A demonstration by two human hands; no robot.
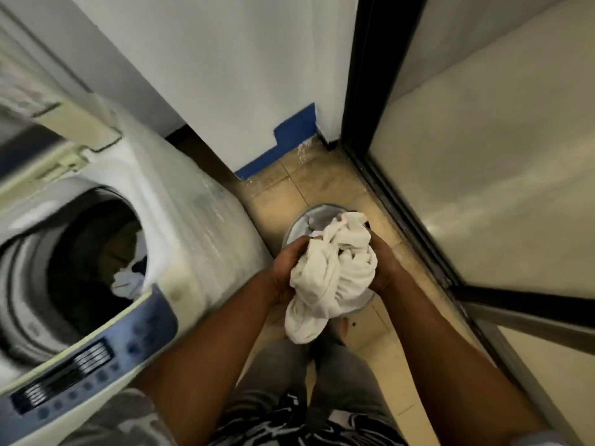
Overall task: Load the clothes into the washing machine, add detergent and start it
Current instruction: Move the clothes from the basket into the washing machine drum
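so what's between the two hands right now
In the head view, a bunched white cloth fills the gap between the left hand and right hand, both gripping it.

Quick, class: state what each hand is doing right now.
Left hand: closed on the white cloth bundle.
Right hand: closed on the same bundle.

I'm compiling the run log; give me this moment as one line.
both hands: left hand, right hand grip bunched white cloth | over grey round basket | top-loading white washer lid open

One washing machine (pixel 180 239) at nine o'clock, one basket (pixel 301 225) and one white cloth (pixel 331 278) at centre, two hands (pixel 288 268).
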